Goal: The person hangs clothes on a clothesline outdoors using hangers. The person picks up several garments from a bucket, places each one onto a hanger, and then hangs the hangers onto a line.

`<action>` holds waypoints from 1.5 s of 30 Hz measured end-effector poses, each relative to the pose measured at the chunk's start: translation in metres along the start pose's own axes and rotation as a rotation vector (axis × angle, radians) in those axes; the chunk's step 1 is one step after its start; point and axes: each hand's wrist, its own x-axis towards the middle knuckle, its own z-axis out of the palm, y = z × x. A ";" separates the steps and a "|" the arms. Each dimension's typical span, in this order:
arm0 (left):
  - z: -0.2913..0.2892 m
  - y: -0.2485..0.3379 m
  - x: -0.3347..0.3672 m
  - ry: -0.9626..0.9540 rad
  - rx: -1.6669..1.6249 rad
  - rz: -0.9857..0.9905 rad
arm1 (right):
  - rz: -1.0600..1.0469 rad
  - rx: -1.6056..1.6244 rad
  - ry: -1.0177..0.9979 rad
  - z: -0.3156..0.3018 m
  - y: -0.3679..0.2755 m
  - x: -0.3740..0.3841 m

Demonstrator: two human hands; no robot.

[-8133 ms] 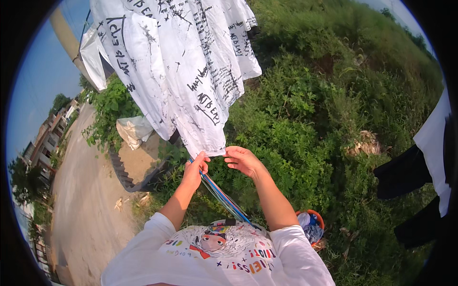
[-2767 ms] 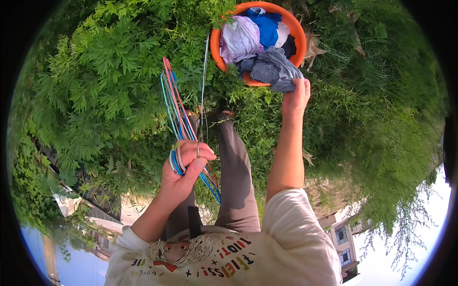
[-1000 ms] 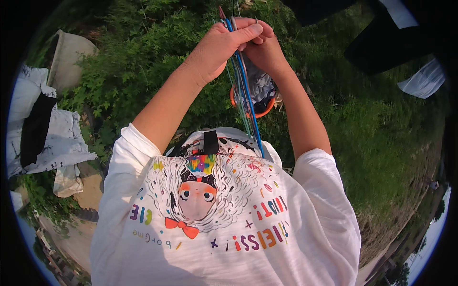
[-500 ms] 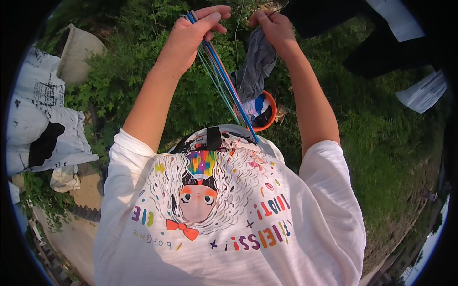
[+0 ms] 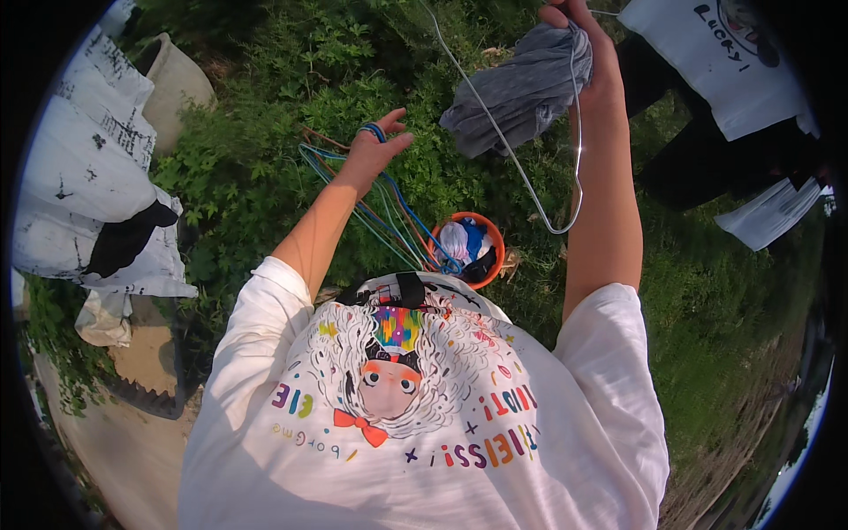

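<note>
Several coloured wire clothes hangers (image 5: 399, 205), blue, teal and reddish, hang from my left hand (image 5: 378, 152). Their wires loop over its fingers, and its index finger and thumb point to the right. Up at the top edge, my right hand (image 5: 585, 25) grips a bunched grey garment (image 5: 517, 93), its fingers partly cut off by the frame. One silver wire hanger (image 5: 521, 170) dangles in front of the garment, its corner pointing down beside my right forearm. Whether my right hand also holds this hanger, I cannot tell.
Below my hands an orange bucket (image 5: 497, 265) holds white, blue and dark laundry. Clothes hang on both sides: a white printed cloth (image 5: 97, 168) at left, a white shirt (image 5: 720, 66) and dark garments at right. Leafy plants (image 5: 265, 115) cover the ground near a pale pot (image 5: 177, 88).
My right hand has moved up and right with the grey garment. My left hand has lowered, and its hangers have fanned out. A silver hanger now shows in front of the garment.
</note>
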 end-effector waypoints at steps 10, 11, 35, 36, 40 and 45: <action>0.017 0.051 -0.028 -0.335 -0.148 0.047 | -0.068 0.228 -0.577 0.030 -0.004 -0.043; 0.021 0.058 -0.035 -0.393 -0.137 0.060 | -0.075 0.233 -0.589 0.034 -0.003 -0.050; 0.043 0.076 -0.101 -0.345 0.272 0.220 | -0.198 0.054 -0.663 0.065 -0.049 -0.105; 0.028 0.078 -0.096 -0.326 0.241 0.176 | -0.206 0.038 -0.659 0.052 -0.054 -0.101; -0.027 0.086 -0.086 -0.062 0.037 0.137 | -0.296 -0.086 -0.568 -0.015 -0.065 -0.108; -0.050 0.113 -0.078 0.094 0.066 0.297 | -0.365 -0.148 -0.247 -0.096 -0.046 -0.113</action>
